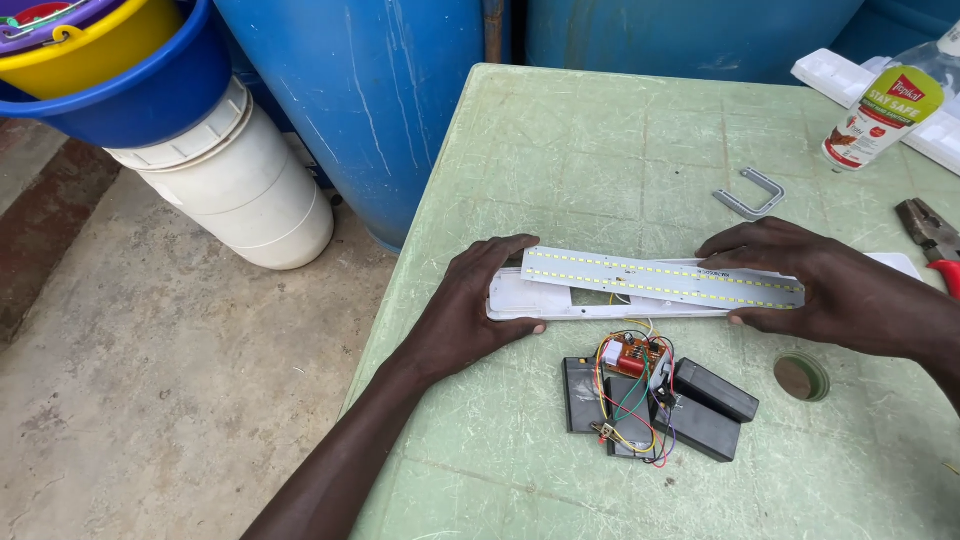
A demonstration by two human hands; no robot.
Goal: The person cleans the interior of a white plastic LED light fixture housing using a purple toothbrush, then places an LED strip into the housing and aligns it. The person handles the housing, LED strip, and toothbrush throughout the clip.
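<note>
White plastic forms the housing (560,303), a long shallow tray lying on the green table (560,150) with its long axis running left to right across my view. On top of it lies the LED strip (660,278), a pale board with two rows of small yellow diodes. The strip is slightly skewed: its left end sits higher than the housing edge, its right end lower.

My left hand (470,310) is at the left end of the housing. Its fingers (505,248) are spread and curled over the far edge, thumb under the near edge, clamping that end. My right hand (820,285) covers the right end. Its fingers (735,245) lie flat and close together on the strip, pressing it down, with the thumb at the near edge of the housing. Neither hand is nearer; each holds one end, and the strip spans the gap between them.

Coloured wires (630,400) lead from the housing middle toward me to a small circuit board (632,354), which rests on several flat black battery packs (700,405) just beside the housing.

Well apart, on the far right: a metal bracket (750,195), a bottle (880,110), pliers (930,240). A round cap (801,377) lies near my right wrist.
</note>
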